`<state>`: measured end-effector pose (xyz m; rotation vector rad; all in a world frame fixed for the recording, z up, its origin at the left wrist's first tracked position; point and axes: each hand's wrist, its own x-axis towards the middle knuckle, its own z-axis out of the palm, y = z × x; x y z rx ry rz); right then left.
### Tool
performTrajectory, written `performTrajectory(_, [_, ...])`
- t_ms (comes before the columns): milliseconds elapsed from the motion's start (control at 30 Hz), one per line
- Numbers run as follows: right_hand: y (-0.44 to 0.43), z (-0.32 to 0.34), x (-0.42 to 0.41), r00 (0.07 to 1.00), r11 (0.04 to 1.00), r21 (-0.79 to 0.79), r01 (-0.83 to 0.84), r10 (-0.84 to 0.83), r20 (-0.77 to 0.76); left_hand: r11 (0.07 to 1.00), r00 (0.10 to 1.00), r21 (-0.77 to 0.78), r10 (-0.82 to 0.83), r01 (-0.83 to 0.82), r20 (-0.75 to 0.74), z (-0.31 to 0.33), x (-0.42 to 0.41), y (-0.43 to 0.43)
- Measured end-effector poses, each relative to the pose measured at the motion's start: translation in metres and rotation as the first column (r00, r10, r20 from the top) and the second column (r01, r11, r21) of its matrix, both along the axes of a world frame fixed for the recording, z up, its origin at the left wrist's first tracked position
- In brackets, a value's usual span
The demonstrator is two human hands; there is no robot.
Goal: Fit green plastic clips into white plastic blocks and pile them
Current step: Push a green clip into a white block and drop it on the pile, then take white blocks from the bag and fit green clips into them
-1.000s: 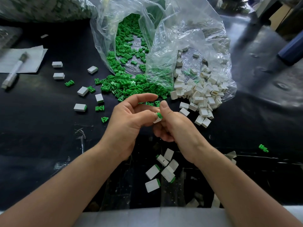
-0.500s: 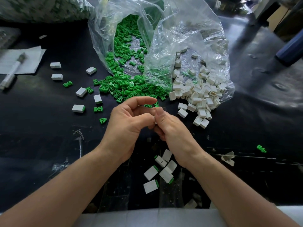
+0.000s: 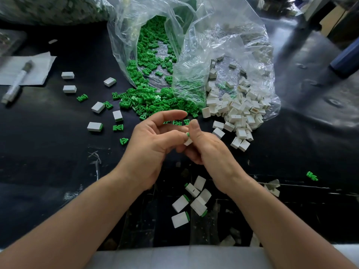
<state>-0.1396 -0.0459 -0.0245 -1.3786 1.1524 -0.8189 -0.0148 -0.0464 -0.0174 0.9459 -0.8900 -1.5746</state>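
Block (image 3: 188,141) is pinched between your thumbs, clip (image 3: 187,134) poking out of its far end, long axis pointing away from you. Left hand (image 3: 153,146) pinches it with the index finger lifted clear; right hand (image 3: 210,152) pinches the other side. Pile (image 3: 195,205) lies below your wrists, nearer the right.

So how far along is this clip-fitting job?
Early. A few fitted blocks lie piled in the foreground. The left hand and right hand pinch one white block with a green clip at its end. Big heaps of loose clips and empty blocks remain.
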Motion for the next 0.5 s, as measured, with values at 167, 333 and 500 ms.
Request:
performTrajectory(167, [-0.007, 0.003, -0.01, 0.993, 1.0, 0.0, 0.027, -0.027, -0.117, 0.998, 1.0, 0.054, 0.014, -0.014, 0.004, 0.0, 0.001, -0.002])
performTrajectory(333, [-0.019, 0.005, -0.032, 0.901, 0.945, -0.223, 0.239, -0.302, -0.313, 0.999, 0.988, 0.04, -0.002, -0.004, 0.153, -0.002, 0.005, -0.002])
performTrajectory(500, [-0.028, 0.006, -0.051, 0.722, 0.848, -0.454, 0.273, -0.493, -0.486, 0.964, 0.919, -0.001, -0.252, 0.265, 0.304, 0.001, 0.004, 0.005])
